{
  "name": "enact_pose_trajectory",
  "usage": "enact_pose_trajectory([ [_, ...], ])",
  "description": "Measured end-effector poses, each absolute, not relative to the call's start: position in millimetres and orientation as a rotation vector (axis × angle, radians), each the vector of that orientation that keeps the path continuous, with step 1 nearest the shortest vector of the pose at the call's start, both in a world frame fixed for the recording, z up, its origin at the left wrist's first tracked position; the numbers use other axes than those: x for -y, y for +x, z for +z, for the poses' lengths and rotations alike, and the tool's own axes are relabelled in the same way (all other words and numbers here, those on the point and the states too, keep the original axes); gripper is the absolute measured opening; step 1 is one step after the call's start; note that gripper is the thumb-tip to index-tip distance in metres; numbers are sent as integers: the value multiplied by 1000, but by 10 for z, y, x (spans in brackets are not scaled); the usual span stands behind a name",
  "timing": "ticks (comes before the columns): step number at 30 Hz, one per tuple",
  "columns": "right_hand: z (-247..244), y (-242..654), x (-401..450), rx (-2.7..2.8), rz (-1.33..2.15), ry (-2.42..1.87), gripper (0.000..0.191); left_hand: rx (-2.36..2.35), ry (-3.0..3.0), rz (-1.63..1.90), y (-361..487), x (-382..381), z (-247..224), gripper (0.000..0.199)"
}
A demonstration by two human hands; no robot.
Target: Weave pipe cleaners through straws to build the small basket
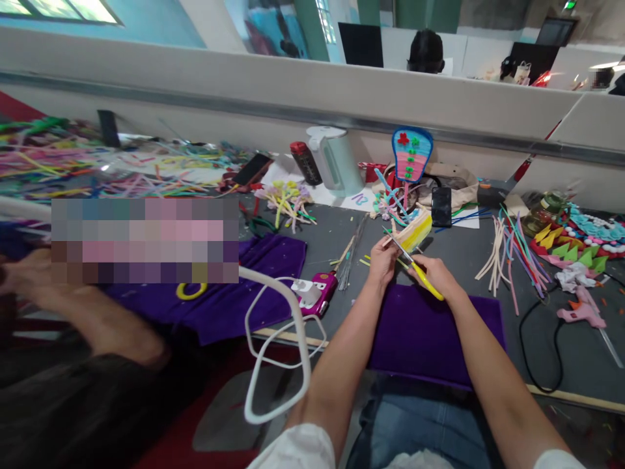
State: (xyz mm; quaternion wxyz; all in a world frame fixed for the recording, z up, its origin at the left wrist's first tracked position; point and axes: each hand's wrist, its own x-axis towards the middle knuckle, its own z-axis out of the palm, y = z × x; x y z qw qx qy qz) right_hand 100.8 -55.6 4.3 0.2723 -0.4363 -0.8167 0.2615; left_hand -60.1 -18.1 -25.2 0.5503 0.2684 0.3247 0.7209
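My left hand (383,260) is closed around the near end of a flat piece (415,233) made of cream and yellow pipe cleaners, held above the grey table. My right hand (434,275) grips yellow-handled scissors (427,280). Their metal blades reach up and left to the piece, close to my left fingers; whether they touch it is hard to tell. Beneath my forearms a purple cloth (434,335) lies at the table's front edge. Short yellow-green pieces and thin wires (347,267) are left of my hands.
A kettle (336,163), a dark bottle (305,164), a phone (441,207) and a pipe-cleaner fan (411,155) stand or lie behind. Right are loose pipe cleaners (498,251) and a pink glue gun (583,311). Left are a power strip (319,293), white cable and a person's arm (107,319).
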Motion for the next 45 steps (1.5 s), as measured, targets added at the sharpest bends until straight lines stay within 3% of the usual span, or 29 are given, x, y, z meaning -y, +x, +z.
enact_pose_trajectory([
  [5, 174, 1251, 480, 2108, 503, -1342, 44, -799, 524, 1743, -717, 139, -307, 39],
  [14, 141, 1492, 406, 2337, 339, -1614, 44, -729, 433, 2013, -1087, 160, -227, 28],
  [25, 179, 1496, 465, 2301, 310, -1638, 54, -652, 376, 1937, -954, 207, -121, 12],
  [32, 134, 1439, 479, 2483, 246, -1641, 54, -570, 441, 1757, -848, 234, -120, 19],
  [37, 210, 1584, 380, 2054, 631, -1362, 33, -574, 612, 1522, -717, 274, -101, 31],
  [41, 235, 1704, 257, 1237, 1064, -1233, 57, -626, 681, 1416, -657, 286, -88, 33],
  [45, 131, 1637, 204, 1147, 1111, -1173, 48, -695, 707, 1360, -610, 293, -90, 31],
])
